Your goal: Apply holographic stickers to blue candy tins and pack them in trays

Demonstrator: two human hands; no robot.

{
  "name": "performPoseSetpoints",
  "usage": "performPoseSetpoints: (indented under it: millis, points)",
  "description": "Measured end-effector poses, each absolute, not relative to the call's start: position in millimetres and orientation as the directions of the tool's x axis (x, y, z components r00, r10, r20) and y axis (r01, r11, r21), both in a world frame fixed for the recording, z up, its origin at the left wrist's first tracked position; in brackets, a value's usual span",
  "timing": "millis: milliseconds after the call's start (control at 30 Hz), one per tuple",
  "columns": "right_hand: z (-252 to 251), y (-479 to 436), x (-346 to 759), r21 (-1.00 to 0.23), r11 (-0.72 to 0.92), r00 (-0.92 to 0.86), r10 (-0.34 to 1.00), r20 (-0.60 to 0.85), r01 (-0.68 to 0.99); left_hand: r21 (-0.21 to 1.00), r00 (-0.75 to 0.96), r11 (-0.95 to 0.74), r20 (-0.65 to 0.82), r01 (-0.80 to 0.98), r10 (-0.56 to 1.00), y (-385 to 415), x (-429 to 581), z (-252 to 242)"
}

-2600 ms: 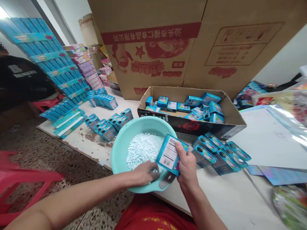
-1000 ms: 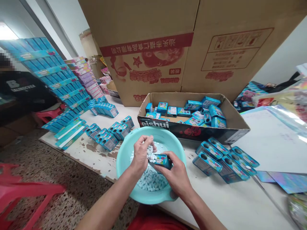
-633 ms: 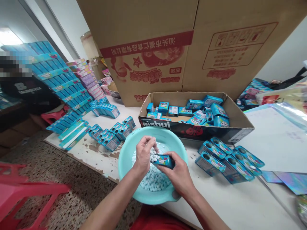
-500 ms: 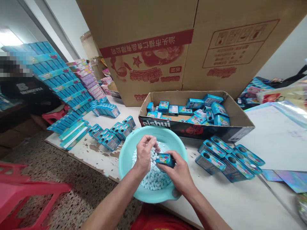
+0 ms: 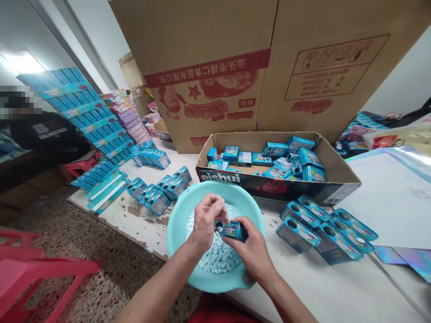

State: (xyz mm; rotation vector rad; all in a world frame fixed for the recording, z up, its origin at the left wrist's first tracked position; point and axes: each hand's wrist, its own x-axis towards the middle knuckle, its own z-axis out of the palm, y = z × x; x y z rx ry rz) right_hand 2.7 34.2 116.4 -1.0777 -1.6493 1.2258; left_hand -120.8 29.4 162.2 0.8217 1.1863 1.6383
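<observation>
My right hand (image 5: 251, 244) grips a small blue candy box (image 5: 232, 229) over a turquoise basin (image 5: 175, 224). The box is tilted, and its round hole faces left. Close by that hole my left hand (image 5: 207, 220) has its fingers pinched together; what they hold, if anything, is hidden. Pale blue and white candies (image 5: 215, 260) lie loose in the basin below both hands.
Behind the basin, an open carton (image 5: 303, 187) holds several blue boxes. More holed boxes stand on the table at right (image 5: 323, 229) and left (image 5: 158, 197). Display trays (image 5: 84, 107) are stacked at far left near a seated person (image 5: 47, 130). A red stool (image 5: 50, 269) stands lower left.
My left hand has moved slightly up and right, closer to the box's hole, which now shows more plainly. The right hand keeps its grip. The whole view has shifted slightly.
</observation>
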Motion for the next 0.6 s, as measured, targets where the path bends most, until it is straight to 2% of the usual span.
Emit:
performPoseSetpoints:
  millis: [100,167,200,267,333,367,433,500,600]
  points:
    - [120.0,35.7,14.0,-0.978,0.17,-0.295,0.947,0.128,0.122,0.963,-0.44,-0.118,-0.001,-0.242,0.898,31.8,-143.9,159.9]
    - [122.1,37.0,22.1,-0.981,0.174,-0.238,0.96,0.15,0.084,0.996,-0.477,-0.034,-0.009,-0.081,0.879,33.3,-165.1,151.0]
    - [122.2,37.8,24.7,-0.981,0.179,-0.21,0.964,0.161,0.07,0.998,-0.426,0.049,-0.024,0.047,0.904,33.6,-174.4,144.4]
    - [119.7,40.0,25.4,-0.982,0.183,-0.19,0.967,0.172,0.043,0.917,-0.17,0.138,-0.078,0.373,0.982,32.9,-184.6,127.9]
    - [114.1,42.6,21.0,-0.984,0.176,-0.19,0.967,0.17,0.014,0.787,0.188,-0.014,-0.13,0.617,0.974,30.2,-180.0,110.3]
    - [110.7,43.8,17.7,-0.985,0.17,-0.18,0.97,0.167,0.007,0.732,0.348,-0.14,-0.14,0.667,0.927,28.2,-173.1,102.4]
    - [104.3,45.7,11.9,-0.987,0.162,-0.137,0.978,0.158,0.019,0.636,0.56,-0.353,-0.153,0.687,0.814,23.3,-155.3,89.9]
    - [100.1,46.9,8.8,-0.985,0.161,-0.094,0.983,0.155,0.056,0.517,0.647,-0.478,-0.211,0.711,0.733,17.4,-141.9,83.3]
    - [99.0,47.6,9.5,-0.981,0.163,-0.081,0.985,0.155,0.104,0.323,0.663,-0.579,-0.337,0.749,0.669,7.6,-144.9,84.6]
